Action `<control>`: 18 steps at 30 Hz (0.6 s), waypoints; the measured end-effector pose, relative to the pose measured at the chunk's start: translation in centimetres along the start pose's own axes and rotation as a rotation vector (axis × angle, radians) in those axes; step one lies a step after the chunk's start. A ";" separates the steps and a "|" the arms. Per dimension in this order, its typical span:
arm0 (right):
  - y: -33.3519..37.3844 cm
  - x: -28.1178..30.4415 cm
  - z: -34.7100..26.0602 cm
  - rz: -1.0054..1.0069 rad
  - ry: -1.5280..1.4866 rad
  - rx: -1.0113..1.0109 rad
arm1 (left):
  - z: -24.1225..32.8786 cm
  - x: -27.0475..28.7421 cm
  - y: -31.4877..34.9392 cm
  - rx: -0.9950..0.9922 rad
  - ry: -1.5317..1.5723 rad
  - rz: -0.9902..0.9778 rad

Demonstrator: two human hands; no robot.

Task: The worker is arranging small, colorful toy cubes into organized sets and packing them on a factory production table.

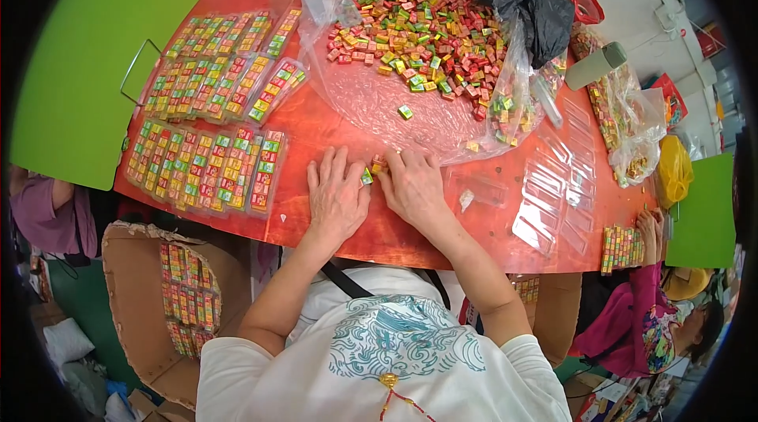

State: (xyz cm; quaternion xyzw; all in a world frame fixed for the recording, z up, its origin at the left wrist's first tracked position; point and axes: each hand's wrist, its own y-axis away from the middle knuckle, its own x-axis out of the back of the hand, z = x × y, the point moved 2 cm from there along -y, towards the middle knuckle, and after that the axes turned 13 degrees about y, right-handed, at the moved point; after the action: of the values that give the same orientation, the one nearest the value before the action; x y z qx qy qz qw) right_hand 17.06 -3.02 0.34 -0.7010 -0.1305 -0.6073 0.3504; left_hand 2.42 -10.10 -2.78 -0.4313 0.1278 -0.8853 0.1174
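Note:
Both my hands rest on the red tabletop near its front edge. My left hand [339,195] lies palm down with its fingers stretched out, beside a small green box [366,176]. Close to its right, my right hand [414,185] has its thumb and forefinger at a small orange-yellow box [379,162], seemingly pinching it. Beyond them is a big heap of small red, yellow and green boxes [426,19] on a clear plastic sheet [363,110]. One loose green box [405,112] lies apart from the heap.
Filled clear trays [209,169] stand in rows at left. Long clear trays [541,205] lie at right, near a black bag [529,3] and a grey-green bottle [596,67]. Green boards [87,51] flank the table. A cardboard box [130,303] sits below. A co-worker's hand [651,232] is at far right.

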 end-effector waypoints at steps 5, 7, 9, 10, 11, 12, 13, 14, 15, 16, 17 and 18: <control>0.4 0.2 0.9 -0.042 -0.041 -0.008 | 0.1 0.2 -0.1 0.009 0.004 -0.014; 0.0 0.3 0.8 -0.056 -0.055 -0.007 | 0.0 0.3 0.0 0.011 0.002 -0.014; -0.5 0.7 0.5 0.024 0.093 0.140 | 0.0 0.3 -0.1 0.013 -0.002 -0.011; -0.5 0.5 0.6 0.025 0.094 0.141 | 0.1 0.2 -0.1 0.004 0.000 -0.007; -0.4 0.1 0.8 0.040 0.100 0.168 | 0.2 0.1 -0.2 -0.005 0.002 -0.002; -0.5 0.1 0.8 0.055 0.104 0.199 | 0.1 0.0 -0.2 -0.001 0.000 0.001; -0.4 0.3 0.9 0.056 0.102 0.204 | 0.1 0.0 -0.1 -0.007 0.003 0.003; -0.2 0.5 1.0 -0.014 0.118 0.164 | 0.0 0.0 -0.1 -0.014 0.006 0.005; 0.0 0.6 1.2 -0.084 0.134 0.121 | 0.0 0.0 -0.1 -0.012 0.006 0.006; 0.3 0.6 1.3 -0.085 0.134 0.122 | 0.0 0.1 -0.1 -0.011 0.009 0.004; 0.4 0.7 1.4 -0.037 0.128 0.120 | 0.1 0.2 -0.1 -0.010 0.013 0.002; 0.6 0.9 1.3 0.009 0.123 0.115 | 0.0 0.2 -0.1 -0.010 0.015 0.001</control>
State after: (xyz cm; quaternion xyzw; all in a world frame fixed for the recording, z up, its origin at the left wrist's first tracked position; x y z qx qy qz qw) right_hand 18.63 -2.82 1.01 -0.6418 -0.1403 -0.6389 0.4004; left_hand 2.35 -10.10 -2.60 -0.4252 0.1333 -0.8878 0.1148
